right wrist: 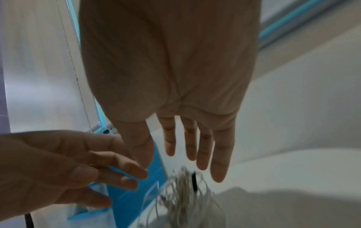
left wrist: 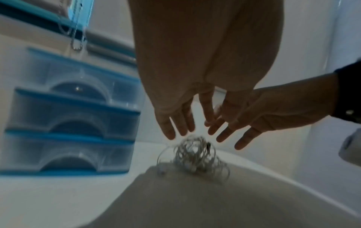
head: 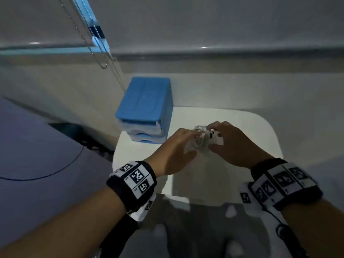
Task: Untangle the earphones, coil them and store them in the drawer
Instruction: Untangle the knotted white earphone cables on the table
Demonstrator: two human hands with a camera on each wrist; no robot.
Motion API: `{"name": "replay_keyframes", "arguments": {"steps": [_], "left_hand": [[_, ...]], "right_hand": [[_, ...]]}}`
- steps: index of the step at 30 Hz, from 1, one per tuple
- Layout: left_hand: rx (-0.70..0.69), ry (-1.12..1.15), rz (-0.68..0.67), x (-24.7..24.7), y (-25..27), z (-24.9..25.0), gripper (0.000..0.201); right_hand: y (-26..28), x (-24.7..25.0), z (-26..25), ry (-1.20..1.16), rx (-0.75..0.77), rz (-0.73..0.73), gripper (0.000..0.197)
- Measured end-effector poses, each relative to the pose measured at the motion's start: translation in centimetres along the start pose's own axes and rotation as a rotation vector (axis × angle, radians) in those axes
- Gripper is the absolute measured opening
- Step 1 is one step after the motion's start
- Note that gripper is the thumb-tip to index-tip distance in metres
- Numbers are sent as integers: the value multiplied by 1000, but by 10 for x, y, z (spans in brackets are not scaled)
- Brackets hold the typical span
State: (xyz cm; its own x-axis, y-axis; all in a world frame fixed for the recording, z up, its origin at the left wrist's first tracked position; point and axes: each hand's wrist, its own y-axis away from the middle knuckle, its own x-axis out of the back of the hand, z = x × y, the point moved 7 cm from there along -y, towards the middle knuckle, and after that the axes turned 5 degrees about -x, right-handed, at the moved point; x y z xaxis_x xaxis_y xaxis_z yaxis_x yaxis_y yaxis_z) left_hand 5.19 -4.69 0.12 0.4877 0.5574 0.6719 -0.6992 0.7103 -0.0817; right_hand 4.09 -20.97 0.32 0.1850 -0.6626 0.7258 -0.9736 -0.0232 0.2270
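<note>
White earphones point(left wrist: 197, 160) are lying tangled on the table point(head: 251, 127), right under both hands. Left hand point(head: 173, 153) is hovering with fingers point(left wrist: 171, 123) straight, gripping nothing. Right hand point(head: 234, 144) is hovering the same way, fingers point(right wrist: 220, 155) spread. Both are sitting just above the bundle. Blue drawer unit point(head: 147, 108) is standing near, left of the hands, drawers closed.

Two hands, one tangle of earphones point(left wrist: 197, 158), one drawer unit point(head: 147, 110) with three drawers, one table point(head: 242, 127).
</note>
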Motion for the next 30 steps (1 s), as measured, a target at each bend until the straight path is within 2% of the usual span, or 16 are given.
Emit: {"name": "replay_keyframes", "arguments": {"steps": [2,5,7,9,12,17,19,21,24,27,30], "left_hand": [[49,-81,10,-14,-6,-20,66],[142,-112,14,-26,-16,-37,76],[181,-121,-14,-31,-23,-41,79],[231,-141,-41,-31,-29,-48,79],[304,-136,-44,-23,-35,-54,76],[402,-62,-71,-18,-31,-64,88],[417,-74,-90,-17,-29,-57,84],[383,-82,-109,-15,-27,-44,71],[365,-97,-123,-17,-26,-37,55],[373,-71,-113,-18,-29,-46,49],[348,-89,-109,-14,-31,-41,38]], "right_hand": [[-6,-13,12,21,14,42,57],[-13,-28,26,-19,50,82,59],[-17,-31,33,-24,19,48,60],[-19,-35,36,-4,-13,-17,55],[-22,-35,37,-24,-38,-39,46],[-28,-35,46,-28,-127,10,47],[-25,-35,49,-104,-178,49,38],[-19,-36,49,-240,-261,83,22],[-19,-42,48,-294,-313,77,26],[-19,-43,45,-263,-276,93,24],[-12,-45,45,-456,-260,81,17]]}}
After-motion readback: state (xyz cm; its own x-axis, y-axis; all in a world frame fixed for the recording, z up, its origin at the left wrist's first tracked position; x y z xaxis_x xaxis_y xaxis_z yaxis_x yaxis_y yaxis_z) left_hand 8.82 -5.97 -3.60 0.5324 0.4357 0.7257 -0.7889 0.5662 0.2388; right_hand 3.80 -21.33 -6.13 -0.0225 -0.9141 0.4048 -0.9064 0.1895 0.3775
